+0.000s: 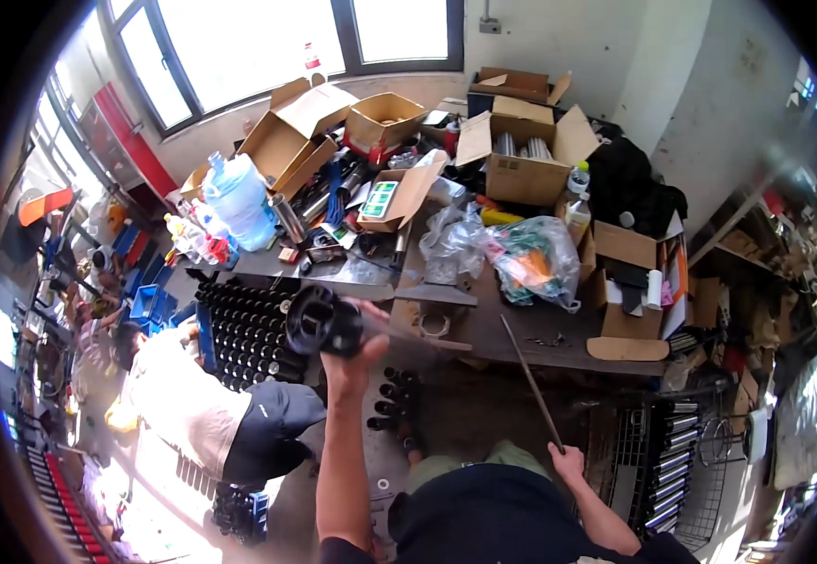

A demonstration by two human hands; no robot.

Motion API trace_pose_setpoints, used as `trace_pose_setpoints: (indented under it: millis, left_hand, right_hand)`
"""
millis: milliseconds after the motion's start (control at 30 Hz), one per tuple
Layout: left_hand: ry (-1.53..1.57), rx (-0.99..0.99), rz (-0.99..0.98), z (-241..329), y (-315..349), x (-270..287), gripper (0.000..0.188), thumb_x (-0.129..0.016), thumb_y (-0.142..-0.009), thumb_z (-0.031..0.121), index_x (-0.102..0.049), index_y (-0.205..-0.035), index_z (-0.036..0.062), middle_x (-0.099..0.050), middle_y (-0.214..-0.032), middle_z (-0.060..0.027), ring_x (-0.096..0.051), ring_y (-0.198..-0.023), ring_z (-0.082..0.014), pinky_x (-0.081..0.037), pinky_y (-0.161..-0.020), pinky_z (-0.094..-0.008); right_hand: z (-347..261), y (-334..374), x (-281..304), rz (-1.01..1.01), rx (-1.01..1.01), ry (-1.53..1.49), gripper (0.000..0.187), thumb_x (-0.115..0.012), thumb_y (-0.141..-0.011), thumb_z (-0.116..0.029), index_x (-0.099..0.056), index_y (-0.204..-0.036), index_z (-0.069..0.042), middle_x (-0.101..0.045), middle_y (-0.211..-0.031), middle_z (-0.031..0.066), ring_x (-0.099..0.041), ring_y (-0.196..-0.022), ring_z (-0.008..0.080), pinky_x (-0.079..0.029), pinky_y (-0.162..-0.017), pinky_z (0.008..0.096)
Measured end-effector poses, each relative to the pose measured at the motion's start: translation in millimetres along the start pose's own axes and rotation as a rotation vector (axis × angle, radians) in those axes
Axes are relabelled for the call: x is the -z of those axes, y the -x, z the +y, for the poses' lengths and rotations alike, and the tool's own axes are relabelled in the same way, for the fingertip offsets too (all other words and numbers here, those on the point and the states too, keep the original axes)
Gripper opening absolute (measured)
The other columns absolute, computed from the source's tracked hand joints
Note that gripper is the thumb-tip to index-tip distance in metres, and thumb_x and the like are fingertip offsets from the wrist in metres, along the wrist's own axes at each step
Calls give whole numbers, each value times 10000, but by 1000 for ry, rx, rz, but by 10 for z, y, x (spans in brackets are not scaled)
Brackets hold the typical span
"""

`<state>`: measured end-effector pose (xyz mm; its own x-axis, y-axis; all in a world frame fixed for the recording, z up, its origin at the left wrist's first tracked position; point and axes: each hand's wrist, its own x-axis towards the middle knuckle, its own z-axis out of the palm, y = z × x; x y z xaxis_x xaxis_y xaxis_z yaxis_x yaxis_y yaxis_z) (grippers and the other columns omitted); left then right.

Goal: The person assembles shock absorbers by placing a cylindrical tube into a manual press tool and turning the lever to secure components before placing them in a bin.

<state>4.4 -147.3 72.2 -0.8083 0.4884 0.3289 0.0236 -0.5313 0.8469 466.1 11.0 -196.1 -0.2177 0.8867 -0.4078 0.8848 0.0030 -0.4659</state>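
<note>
My left hand [357, 352] is raised in front of the bench, closed around a black cylindrical part [311, 320]. The part's round, hollow end faces me, and a blurred grey streak runs right from the hand; I cannot tell what it is. Lower right, my right hand [566, 462] grips the bottom end of a long thin metal rod [529, 374]. The rod slants up and left, and its far tip overlaps the bench edge in view. Several black cylindrical parts [392, 397] stand on the floor below my left hand.
The wooden bench [559, 350] carries cardboard boxes [526, 174], plastic bags [531, 263] and a large water bottle [239, 202]. Rows of black cylinders [244, 329] fill a rack at left. A co-worker [192, 404] bends nearby. Shiny metal tubes lie in a wire basket [627, 451] at right.
</note>
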Motion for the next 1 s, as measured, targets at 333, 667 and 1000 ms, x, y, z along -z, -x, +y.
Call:
trace_pose_setpoints:
  millis: [333,667,1000]
  left_hand:
    - [-86,286,-17,-847,-1429,-325,280,-881,-734,123,-656,-889,60,-613,-832,35,-556,-751,-90,-445,-710,-279]
    - [-900,-295,350,-1229,-1401,-727,540,-939,-663,296,-634,-966,-30,-674,-928,-156,-624,-840,-302,-495,-815,-409]
    - [-417,-190,213,-1092,-655,-806,539,-849,-666,107,-603,-1131,-12,-715,-951,-103,-677,-849,-176,-546,-802,-363]
  right_hand:
    - [-61,955,-16,275,68,-135,508,-717,-861,-461,-640,-670,4,-541,-540,176,-601,-512,285,-428,-526,423]
    - [-914,1199,236,341,168,-234,469,-728,-865,-392,-589,-629,-11,-500,-531,183,-541,-485,350,-399,-499,424]
    - [-1219,1084,641,262,280,-267,396,-736,-859,-296,-592,-637,0,-473,-513,156,-499,-442,286,-370,-477,383]
